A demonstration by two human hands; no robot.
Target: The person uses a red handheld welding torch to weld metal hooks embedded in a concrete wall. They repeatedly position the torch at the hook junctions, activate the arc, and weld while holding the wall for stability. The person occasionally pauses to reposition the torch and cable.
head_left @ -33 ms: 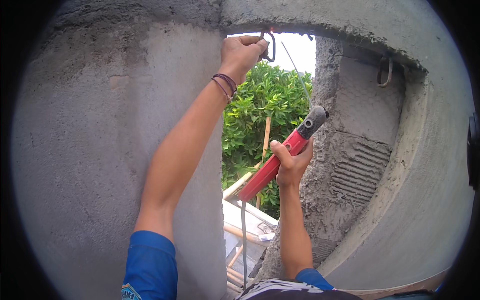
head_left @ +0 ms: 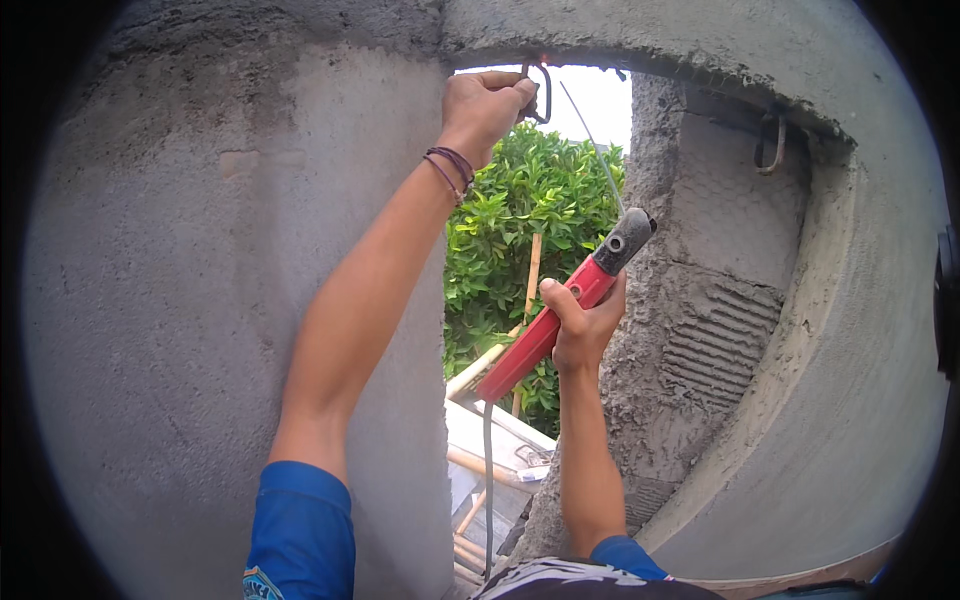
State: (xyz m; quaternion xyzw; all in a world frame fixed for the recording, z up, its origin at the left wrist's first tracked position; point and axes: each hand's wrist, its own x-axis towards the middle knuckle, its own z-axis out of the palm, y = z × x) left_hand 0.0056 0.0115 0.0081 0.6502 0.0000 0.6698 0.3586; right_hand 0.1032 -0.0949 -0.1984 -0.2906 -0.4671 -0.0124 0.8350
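My left hand (head_left: 490, 108) is raised to the top of the wall opening, its fingers pinched on a dark bent metal loop (head_left: 546, 98). A small red glow shows where the loop meets the concrete edge above. In my right hand (head_left: 588, 325) is a red welding electrode holder (head_left: 535, 350) with a blackened head, tilted up to the right. A thin welding rod (head_left: 592, 142) juts from that head up and left. Its tip is below and right of the glow, apart from it. A grey cable (head_left: 488, 490) hangs from the holder's lower end.
Rough concrete wall (head_left: 200, 300) stands at the left, and a curved concrete rim (head_left: 830, 330) arches over and down the right. Another metal loop (head_left: 772, 148) hangs at upper right. Through the opening show a leafy bush (head_left: 500, 210), wooden poles and pale boards (head_left: 485, 428) lower down.
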